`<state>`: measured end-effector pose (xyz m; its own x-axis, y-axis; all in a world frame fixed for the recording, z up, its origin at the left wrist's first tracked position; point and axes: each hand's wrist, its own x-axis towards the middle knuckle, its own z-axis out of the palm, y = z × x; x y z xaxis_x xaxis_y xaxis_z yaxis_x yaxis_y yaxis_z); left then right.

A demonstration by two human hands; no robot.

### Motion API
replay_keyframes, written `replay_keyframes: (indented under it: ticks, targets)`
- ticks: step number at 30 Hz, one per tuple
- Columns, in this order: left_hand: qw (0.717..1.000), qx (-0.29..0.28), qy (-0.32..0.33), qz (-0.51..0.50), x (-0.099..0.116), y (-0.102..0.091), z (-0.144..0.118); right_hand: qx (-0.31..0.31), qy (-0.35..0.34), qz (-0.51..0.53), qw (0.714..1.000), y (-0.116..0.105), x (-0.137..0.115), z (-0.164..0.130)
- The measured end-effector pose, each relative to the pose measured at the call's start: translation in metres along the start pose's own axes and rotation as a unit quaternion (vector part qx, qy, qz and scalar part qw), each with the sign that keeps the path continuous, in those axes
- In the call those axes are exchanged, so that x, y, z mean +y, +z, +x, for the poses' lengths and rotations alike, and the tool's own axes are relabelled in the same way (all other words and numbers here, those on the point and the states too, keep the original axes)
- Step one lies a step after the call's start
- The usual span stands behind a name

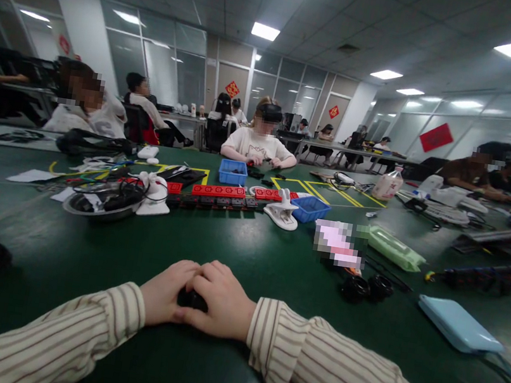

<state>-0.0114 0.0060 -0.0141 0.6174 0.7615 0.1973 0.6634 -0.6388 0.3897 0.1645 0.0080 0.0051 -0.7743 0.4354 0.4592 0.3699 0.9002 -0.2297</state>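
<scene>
Black and small, a round part point(192, 299) sits on the green table point(247, 248) right in front of the person, tucked between both hands. The left hand point(167, 292) curls around it from one side, and the right hand point(219, 308) lies partly over it with its fingers bent down, so the two hands press close together and touch. Most of the part is hidden, so it may be a little cap or a ring; I cannot tell which. To do this bit well, both hands should keep low on the table, hold the part snug from both sides and turn or squeeze it gently, so it does not pop out and roll away. The striped sleeves point(307, 359) rest on the table and help keep the hands steady. There is lots of bare green table just ahead of the hands and to the left. To the right, two more black rings point(365, 289) lie near, and a light blue case point(459, 324) with a cable sits farther right, well apart from the hands. A white clamp point(282, 212), a blue bin point(309, 208) and a red power strip point(219, 191) lie farther back. Other people work at the far side, well away.
</scene>
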Motion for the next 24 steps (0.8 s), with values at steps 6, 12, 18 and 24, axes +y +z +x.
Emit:
replay_keyframes:
  ticks: [6,12,18,24]
  targets:
    - [0.999,-0.024,0.024,-0.021,0.001,-0.006,0.003,-0.006,-0.068,0.038,0.997,-0.002,-0.002,0.001]
    - [0.998,-0.034,0.047,-0.032,0.003,-0.007,0.002,-0.006,-0.11,0.053,0.993,-0.002,-0.002,0.0]
    - [1.0,0.01,0.016,0.016,0.009,-0.002,-0.002,0.04,-0.036,0.014,0.998,-0.003,0.0,-0.001]
    - [0.999,0.011,-0.015,0.035,0.008,0.002,-0.003,0.023,0.036,-0.024,0.999,-0.001,0.001,0.001]
